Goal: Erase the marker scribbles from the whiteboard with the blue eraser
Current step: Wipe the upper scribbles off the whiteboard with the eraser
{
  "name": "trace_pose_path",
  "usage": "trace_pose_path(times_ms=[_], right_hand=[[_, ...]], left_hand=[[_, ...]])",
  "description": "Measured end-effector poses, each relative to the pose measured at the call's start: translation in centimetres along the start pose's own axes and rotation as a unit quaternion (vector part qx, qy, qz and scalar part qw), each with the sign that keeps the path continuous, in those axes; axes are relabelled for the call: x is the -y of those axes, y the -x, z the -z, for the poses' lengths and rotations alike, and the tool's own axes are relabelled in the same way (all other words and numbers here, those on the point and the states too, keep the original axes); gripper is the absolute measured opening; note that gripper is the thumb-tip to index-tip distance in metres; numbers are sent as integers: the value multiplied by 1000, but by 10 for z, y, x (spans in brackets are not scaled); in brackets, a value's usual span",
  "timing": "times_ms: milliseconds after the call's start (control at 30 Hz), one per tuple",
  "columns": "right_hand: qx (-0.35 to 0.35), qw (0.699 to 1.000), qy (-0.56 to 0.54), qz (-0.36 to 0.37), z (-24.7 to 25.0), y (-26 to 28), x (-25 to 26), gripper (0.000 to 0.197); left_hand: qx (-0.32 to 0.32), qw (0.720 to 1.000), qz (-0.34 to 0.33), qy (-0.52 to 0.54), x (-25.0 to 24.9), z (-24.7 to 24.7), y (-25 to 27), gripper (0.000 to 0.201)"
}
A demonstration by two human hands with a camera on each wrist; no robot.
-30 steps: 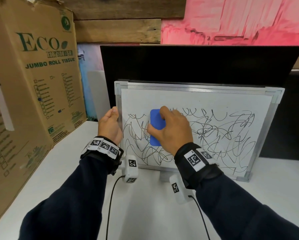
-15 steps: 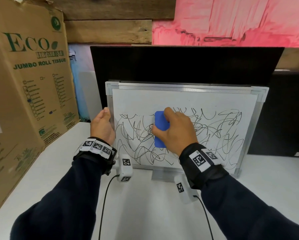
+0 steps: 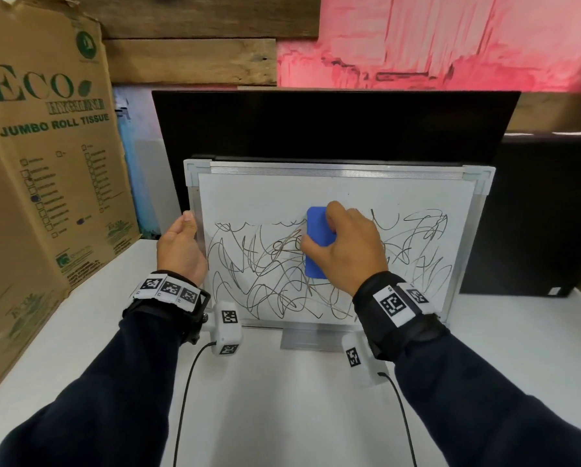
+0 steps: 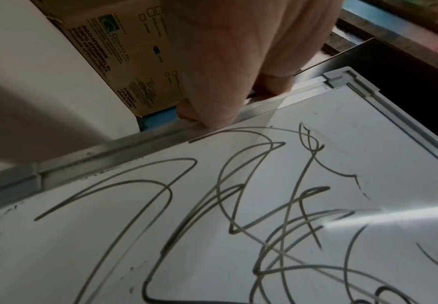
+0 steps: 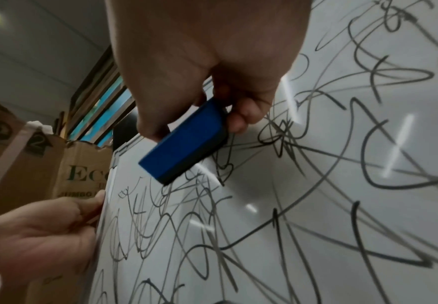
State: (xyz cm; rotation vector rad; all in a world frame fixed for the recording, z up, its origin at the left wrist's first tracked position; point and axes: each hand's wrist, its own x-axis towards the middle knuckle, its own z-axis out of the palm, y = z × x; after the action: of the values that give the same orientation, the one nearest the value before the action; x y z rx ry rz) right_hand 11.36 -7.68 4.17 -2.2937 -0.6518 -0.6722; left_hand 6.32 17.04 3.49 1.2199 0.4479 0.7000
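A whiteboard point(image 3: 349, 192) with a grey frame leans upright against a black panel; black marker scribbles point(image 3: 258, 274) cover its lower two thirds. My right hand point(image 3: 344, 246) grips the blue eraser point(image 3: 317, 237) and holds it upright against the board near the top middle of the scribbles. In the right wrist view the eraser point(image 5: 184, 142) is pinched between thumb and fingers, its dark felt on the board point(image 5: 316, 185). My left hand point(image 3: 181, 246) grips the board's left frame edge, with the fingers point(image 4: 212, 107) curled behind the frame point(image 4: 134, 148).
A tall cardboard box point(image 3: 46, 163) printed "Eco Jumbo Roll Tissue" stands at the left. A black panel point(image 3: 332, 126) rises behind the board and a black case point(image 3: 545, 214) stands at the right. The white table point(image 3: 299, 399) lies in front, with wrist cables trailing across it.
My right hand has slid the eraser to the right along the top of the scribbles. A wiped strip now shows to its left. My left hand stays on the frame.
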Motion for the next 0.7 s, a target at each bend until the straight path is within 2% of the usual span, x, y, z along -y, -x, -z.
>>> trace_pose_path(times_ms=[67,200,333,367,467,500,600,633,700], right_hand=[[29,1000,6,5,3,1,-3,37],[-61,998,-17,-11,16,0,-15,38],[12,1000,5,-3,19,5,-23,40],[10,1000,2,-6,21,5,-24,40],[-59,998,-14,-21,30,4,-28,40],[-53,998,-12,-23,32,4,-30,40],[43,999,16,-16,34,7,-36,41],[50,999,16,-14,37,8,-37,41],[-1,1000,6,-19,43,7,-39,40]], left_hand=[[-4,1000,-8,-11,2,1,-2,40],[-9,1000,-10,-17,6,1,-3,33],[-16,1000,0,-23,5,-2,0,36],[-17,1000,5,-18,4,-3,2,37],[-30,1000,4,-6,3,-5,2,35],[-31,999,1,-11,3,-5,2,35],[-50,999,-5,2,5,-4,-4,35],[-60,998,-10,6,7,-4,-6,32],[-78,997,-22,-11,13,-3,-12,23]])
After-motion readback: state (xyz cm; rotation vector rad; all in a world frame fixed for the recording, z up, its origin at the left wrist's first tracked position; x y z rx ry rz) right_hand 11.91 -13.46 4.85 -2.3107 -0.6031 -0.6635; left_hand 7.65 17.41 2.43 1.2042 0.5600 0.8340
